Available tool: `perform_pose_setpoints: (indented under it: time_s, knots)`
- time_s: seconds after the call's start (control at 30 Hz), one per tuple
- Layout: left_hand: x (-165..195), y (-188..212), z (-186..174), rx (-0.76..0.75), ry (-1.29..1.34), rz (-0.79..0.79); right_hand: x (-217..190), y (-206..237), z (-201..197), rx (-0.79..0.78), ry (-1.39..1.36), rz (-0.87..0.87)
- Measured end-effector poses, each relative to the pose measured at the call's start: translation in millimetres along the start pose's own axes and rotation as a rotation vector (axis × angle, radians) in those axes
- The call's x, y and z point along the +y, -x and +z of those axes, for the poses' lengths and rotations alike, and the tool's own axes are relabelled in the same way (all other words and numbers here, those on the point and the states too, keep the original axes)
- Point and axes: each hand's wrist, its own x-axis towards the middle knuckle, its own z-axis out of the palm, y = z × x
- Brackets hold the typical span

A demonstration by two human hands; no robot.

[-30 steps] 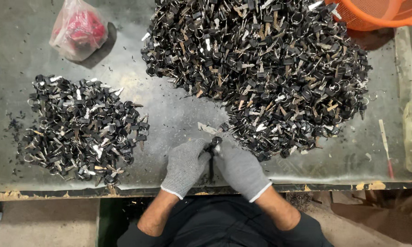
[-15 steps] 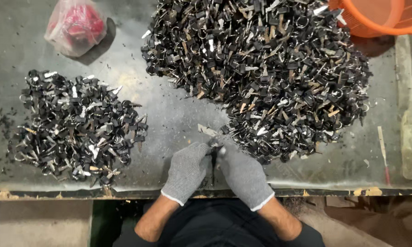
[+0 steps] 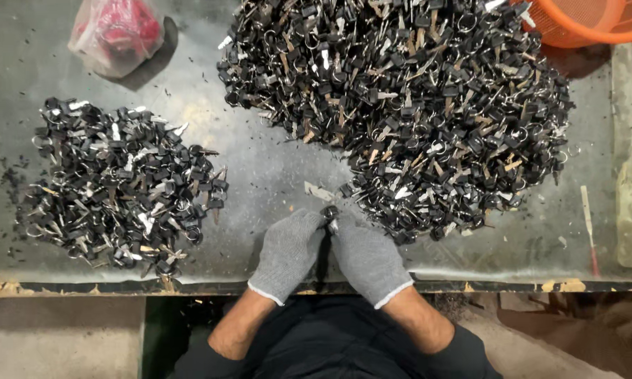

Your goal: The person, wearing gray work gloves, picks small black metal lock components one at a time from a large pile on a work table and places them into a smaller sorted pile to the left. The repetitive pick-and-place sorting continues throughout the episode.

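Keys, small ones with black plastic heads and short metal blades, cover most of this grey, scuffed metal tabletop (image 3: 260, 168). One such key piece (image 3: 328, 213) sits pinched between the fingertips of both hands at the near edge of the table, just in front of the larger heap; it is too small and too covered to tell its exact form. The left hand (image 3: 288, 254) and the right hand (image 3: 368, 258) wear grey knitted gloves with a coarse weave and pale cuffs, and they are pressed together side by side, thumbs and forefingers meeting on the piece.

Behind the hands, the large pile of keys (image 3: 414, 105) spreads wide and loose, black heads mixed with silvery and brassy blades and thin wire rings. To the left, well apart from it, lies the smaller pile of keys (image 3: 119, 189), flatter and darker, with black crumbs scattered around it. A single flat metal blade (image 3: 318, 191) lies on bare table just beyond the fingertips.

At the far left corner rests a clear plastic bag (image 3: 116, 35), crumpled, holding something red. At the far right corner the rim of an orange plastic mesh basket (image 3: 589, 21) shows; its contents cannot be seen. A thin red-tipped stick (image 3: 588, 224) lies near the right edge.
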Motion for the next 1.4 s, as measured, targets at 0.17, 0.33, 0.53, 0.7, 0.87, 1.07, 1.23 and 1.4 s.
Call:
perform_pose_setpoints:
  time_s: [0.17,0.33,0.53,0.7,0.87,1.07,1.23,1.4]
  knots:
    - [-1,4,1,0.096,0.090,0.023,-7,14,7,0.205,-0.076,-0.087]
    - [6,7,4,0.030,0.051,0.029,-6,11,12,0.192,0.228,-0.099]
    - [6,13,1,0.187,0.003,0.054,14,-1,5,0.027,-0.314,-0.100]
    - [7,20,8,0.085,-0.310,-0.008,10,19,18,0.099,0.090,-0.135]
    - [5,21,10,0.160,-0.089,-0.019,14,26,23,0.087,0.172,-0.079]
    - [6,26,14,0.216,-0.113,0.023,4,25,25,0.359,0.230,-0.278]
    - [5,25,15,0.175,-0.107,-0.007,9,13,10,-0.082,-0.038,-0.103]
    - [8,20,9,0.220,-0.050,0.078,5,7,2,-0.094,0.102,-0.004]
